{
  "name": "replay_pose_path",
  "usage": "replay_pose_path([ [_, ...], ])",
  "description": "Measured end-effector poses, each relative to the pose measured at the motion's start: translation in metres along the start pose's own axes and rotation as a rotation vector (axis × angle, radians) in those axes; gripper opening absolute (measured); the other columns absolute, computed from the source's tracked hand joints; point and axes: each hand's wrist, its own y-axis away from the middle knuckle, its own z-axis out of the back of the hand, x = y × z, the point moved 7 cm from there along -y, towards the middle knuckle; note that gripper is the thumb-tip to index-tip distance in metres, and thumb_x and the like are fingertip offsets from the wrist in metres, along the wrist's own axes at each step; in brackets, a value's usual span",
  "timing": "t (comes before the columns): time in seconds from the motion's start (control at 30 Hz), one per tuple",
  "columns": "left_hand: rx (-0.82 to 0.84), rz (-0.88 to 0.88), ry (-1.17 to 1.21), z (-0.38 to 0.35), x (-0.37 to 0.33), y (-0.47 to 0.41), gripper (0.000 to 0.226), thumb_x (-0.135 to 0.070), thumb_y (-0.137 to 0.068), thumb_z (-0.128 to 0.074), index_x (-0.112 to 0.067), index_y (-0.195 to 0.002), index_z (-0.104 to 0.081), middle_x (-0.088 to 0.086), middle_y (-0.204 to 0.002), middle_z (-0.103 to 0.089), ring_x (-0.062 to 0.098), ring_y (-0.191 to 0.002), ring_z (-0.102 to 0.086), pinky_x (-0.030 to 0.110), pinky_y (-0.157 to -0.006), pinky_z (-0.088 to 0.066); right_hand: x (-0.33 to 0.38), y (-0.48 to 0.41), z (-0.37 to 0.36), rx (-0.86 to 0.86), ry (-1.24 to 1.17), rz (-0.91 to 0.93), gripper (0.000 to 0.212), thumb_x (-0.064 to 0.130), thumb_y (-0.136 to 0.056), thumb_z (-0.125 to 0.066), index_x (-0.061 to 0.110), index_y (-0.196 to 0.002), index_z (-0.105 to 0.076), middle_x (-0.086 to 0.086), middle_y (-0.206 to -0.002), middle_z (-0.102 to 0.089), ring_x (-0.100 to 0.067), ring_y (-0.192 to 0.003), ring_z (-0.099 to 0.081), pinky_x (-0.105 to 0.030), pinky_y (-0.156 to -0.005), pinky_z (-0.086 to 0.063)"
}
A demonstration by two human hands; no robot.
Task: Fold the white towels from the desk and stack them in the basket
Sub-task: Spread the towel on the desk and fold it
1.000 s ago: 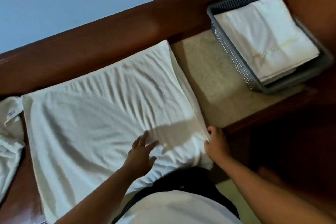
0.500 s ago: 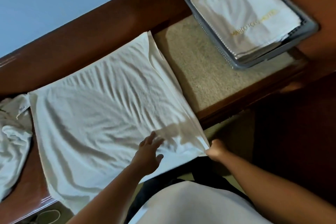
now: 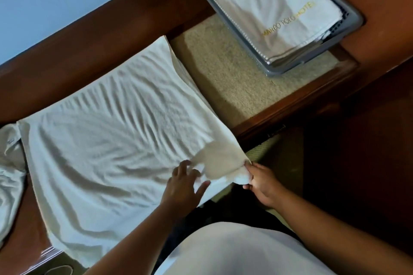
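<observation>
Simultaneously, my left hand (image 3: 184,185) lay open and flat on the white towel (image 3: 107,140); my right hand (image 3: 262,182) pinched its near corner past the bench (image 3: 234,78) edge

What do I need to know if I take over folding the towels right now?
The left hand rests flat, fingers spread, on the spread towel.
The right hand pinches that towel's near right corner.
The spread towel lies on the desk.
Done: folded towels sit in the grey basket, far right.
Left: finish folding this towel, stack it, then do the crumpled towel at the far left.
</observation>
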Motion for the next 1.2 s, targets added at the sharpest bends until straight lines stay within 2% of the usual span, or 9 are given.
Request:
replay_pose_path([
  [0.1, -0.022, -0.147, -0.136, -0.010, -0.023, 0.007, 0.063, -0.078, -0.074, -0.057, -0.026, -0.109, -0.059, 0.000, -0.122, -0.048, 0.022, -0.106, -0.050, 0.039, -0.081, -0.053, 0.006, 0.009, -0.016, 0.065, -0.013, 0.071, 0.029, 0.038, -0.095, -0.065, 0.011, -0.094, -0.075, -0.017, -0.095, -0.072, -0.032, -0.077, -0.064, -0.034, -0.064, -0.044],
  [0.2, -0.026, -0.169, -0.226, -0.010, -0.020, 0.005, 0.036, -0.044, -0.069, -0.075, -0.021, -0.095, -0.066, 0.002, -0.096, -0.055, 0.027, -0.084, -0.060, 0.038, -0.064, -0.052, 0.011, 0.026, -0.034, 0.192, 0.102, 0.112, 0.052, 0.046, -0.069, -0.087, 0.014, -0.107, -0.073, -0.011, -0.110, -0.075, -0.028, -0.099, -0.071, -0.032, -0.078, -0.049],
  [0.33, -0.071, -0.210, -0.190, 0.006, -0.005, 0.005, 0.019, -0.034, -0.069, -0.062, -0.017, -0.077, -0.061, 0.001, -0.077, -0.054, 0.027, -0.066, -0.058, 0.033, -0.060, -0.044, 0.026, 0.030, -0.036, 0.165, 0.957, 0.335, 0.047, 0.009, -0.076, -0.078, 0.017, -0.119, -0.060, -0.002, -0.113, -0.068, -0.022, -0.103, -0.065, -0.037, -0.086, -0.056],
  [0.43, -0.157, -0.228, -0.097, 0.024, 0.003, 0.017, 0.021, -0.034, -0.072, -0.061, -0.015, -0.065, -0.054, 0.000, -0.064, -0.049, 0.027, -0.054, -0.053, 0.028, -0.054, -0.034, 0.039, 0.020, -0.020, 0.030, 1.255, 0.431, 0.023, 0.004, -0.077, -0.065, 0.025, -0.086, -0.066, 0.003, -0.089, -0.068, -0.021, -0.083, -0.064, -0.036, -0.075, -0.055],
  [0.5, -0.207, -0.201, -0.040, 0.036, 0.009, 0.026, 0.027, -0.029, -0.070, -0.071, -0.014, -0.061, -0.049, 0.000, -0.060, -0.047, 0.029, -0.048, -0.048, 0.027, -0.053, -0.026, 0.045, 0.014, -0.008, -0.035, 1.218, 0.458, 0.030, 0.001, -0.081, -0.065, 0.027, -0.067, -0.060, 0.005, -0.079, -0.069, -0.017, -0.076, -0.065, -0.036, -0.075, -0.056],
  [0.63, -0.228, -0.192, 0.002, 0.049, 0.013, 0.037, 0.040, -0.025, -0.068, -0.078, -0.017, -0.061, -0.039, -0.002, -0.058, -0.041, 0.029, -0.047, -0.042, 0.028, -0.053, -0.018, 0.033, 0.008, -0.005, -0.112, 1.018, 0.284, 0.015, 0.018, -0.089, -0.072, 0.021, -0.087, -0.057, 0.002, -0.094, -0.064, -0.020, -0.090, -0.062, -0.034, -0.084, -0.050],
  [0.87, -0.294, -0.165, 0.079, 0.072, 0.020, 0.047, 0.026, -0.034, -0.070, -0.053, -0.016, -0.063, -0.036, -0.004, -0.059, -0.037, 0.027, -0.049, -0.039, 0.019, -0.050, -0.009, -0.033, 0.017, -0.080, 0.273, 0.174, -0.181, 0.079, 0.085, -0.070, -0.059, 0.029, -0.125, -0.060, 0.000, -0.119, -0.068, -0.017, -0.114, -0.061, -0.046, -0.096, -0.046],
  [0.97, -0.314, -0.210, 0.080, 0.079, 0.027, 0.051, 0.026, -0.039, -0.070, -0.048, -0.020, -0.064, -0.032, -0.007, -0.061, -0.031, 0.028, -0.049, -0.038, 0.019, -0.050, -0.010, -0.016, 0.016, -0.106, 0.341, -0.158, -0.100, 0.058, 0.068, -0.085, -0.056, 0.020, -0.115, -0.070, -0.004, -0.104, -0.075, -0.020, -0.098, -0.069, -0.040, -0.088, -0.050],
  [1.2, -0.300, -0.295, 0.024, 0.071, 0.031, 0.053, 0.033, -0.032, -0.073, -0.065, -0.014, -0.062, -0.041, -0.002, -0.059, -0.040, 0.026, -0.049, -0.040, 0.028, -0.050, -0.014, 0.039, 0.018, -0.117, 0.070, 0.119, 0.155, 0.030, 0.021, -0.090, -0.071, 0.008, -0.117, -0.069, -0.015, -0.106, -0.074, -0.029, -0.096, -0.072, -0.039, -0.081, -0.058],
])
